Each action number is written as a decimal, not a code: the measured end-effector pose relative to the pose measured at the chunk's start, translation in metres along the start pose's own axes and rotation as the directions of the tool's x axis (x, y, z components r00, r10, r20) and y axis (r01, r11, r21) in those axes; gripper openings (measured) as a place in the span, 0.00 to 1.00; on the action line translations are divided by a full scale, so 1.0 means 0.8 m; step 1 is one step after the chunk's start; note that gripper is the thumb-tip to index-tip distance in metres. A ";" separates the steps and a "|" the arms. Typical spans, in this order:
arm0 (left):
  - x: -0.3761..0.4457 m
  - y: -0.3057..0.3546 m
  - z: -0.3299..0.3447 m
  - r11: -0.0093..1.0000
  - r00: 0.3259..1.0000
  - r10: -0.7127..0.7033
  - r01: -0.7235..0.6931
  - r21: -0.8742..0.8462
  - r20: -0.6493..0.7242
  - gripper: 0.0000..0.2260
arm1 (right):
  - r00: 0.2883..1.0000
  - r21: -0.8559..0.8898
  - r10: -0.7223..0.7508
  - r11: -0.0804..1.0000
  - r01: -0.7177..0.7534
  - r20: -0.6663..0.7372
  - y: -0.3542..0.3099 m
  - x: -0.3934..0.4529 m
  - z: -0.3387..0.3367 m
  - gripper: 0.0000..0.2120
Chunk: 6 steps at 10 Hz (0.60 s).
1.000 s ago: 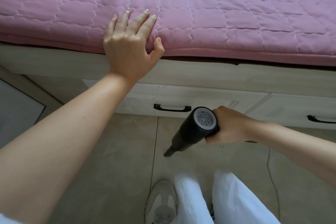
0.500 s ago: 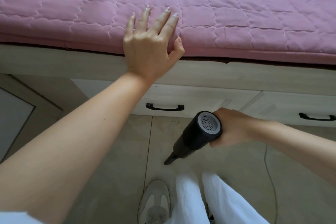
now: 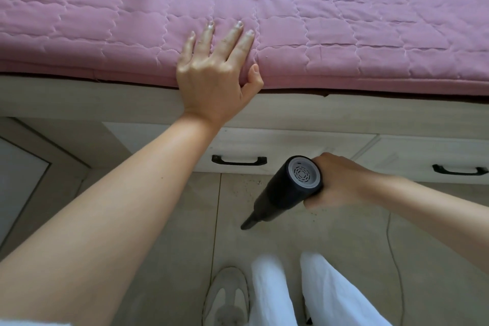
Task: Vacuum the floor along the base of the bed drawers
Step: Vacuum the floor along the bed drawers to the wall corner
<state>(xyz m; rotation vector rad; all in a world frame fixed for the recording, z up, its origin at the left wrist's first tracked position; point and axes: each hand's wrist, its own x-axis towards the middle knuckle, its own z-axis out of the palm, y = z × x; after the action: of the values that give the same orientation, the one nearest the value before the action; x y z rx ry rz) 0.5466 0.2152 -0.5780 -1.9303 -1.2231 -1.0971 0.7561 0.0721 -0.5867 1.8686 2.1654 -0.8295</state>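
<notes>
One vacuum, two drawer handles

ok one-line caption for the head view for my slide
Right hand aims a handheld vacuum at the tile floor before the bed drawers; left hand rests on the pink mattress.

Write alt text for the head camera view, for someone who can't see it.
A right hand grips a black handheld vacuum, nozzle down on the tiled floor before white bed drawers. The left hand rests flat on the pink quilted mattress.
</notes>
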 end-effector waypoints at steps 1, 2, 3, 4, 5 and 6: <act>0.000 0.001 0.000 1.000 1.000 -0.002 0.002 -0.004 -0.003 0.20 | 1.000 -0.007 -0.014 1.000 0.014 0.003 -0.001 0.001 -0.002 0.11; 0.000 0.000 0.001 1.000 1.000 -0.003 0.003 -0.006 -0.010 0.20 | 0.999 -0.004 -0.038 0.999 0.038 -0.031 -0.004 0.002 -0.003 0.14; -0.001 -0.001 0.002 1.000 1.000 -0.006 0.006 -0.001 -0.017 0.20 | 0.999 0.018 -0.039 0.999 0.040 -0.037 -0.002 0.004 -0.002 0.14; -0.001 0.000 0.002 1.000 1.000 -0.006 0.006 -0.003 -0.019 0.20 | 1.000 0.030 -0.023 0.999 0.023 0.017 0.000 0.004 -0.001 0.13; -0.001 0.000 0.001 1.000 1.000 -0.009 0.008 -0.008 -0.014 0.20 | 0.998 0.014 -0.019 1.000 0.018 0.061 -0.001 0.001 0.005 0.11; -0.002 0.000 0.001 1.000 1.000 -0.009 0.008 -0.007 -0.013 0.20 | 0.999 0.028 -0.006 1.000 0.005 0.036 -0.003 0.001 0.011 0.11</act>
<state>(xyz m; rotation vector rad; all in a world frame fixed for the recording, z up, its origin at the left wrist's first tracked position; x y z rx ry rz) 0.5466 0.2157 -0.5797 -1.9224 -1.2230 -1.1183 0.7515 0.0680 -0.5938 1.8469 2.1498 -0.8916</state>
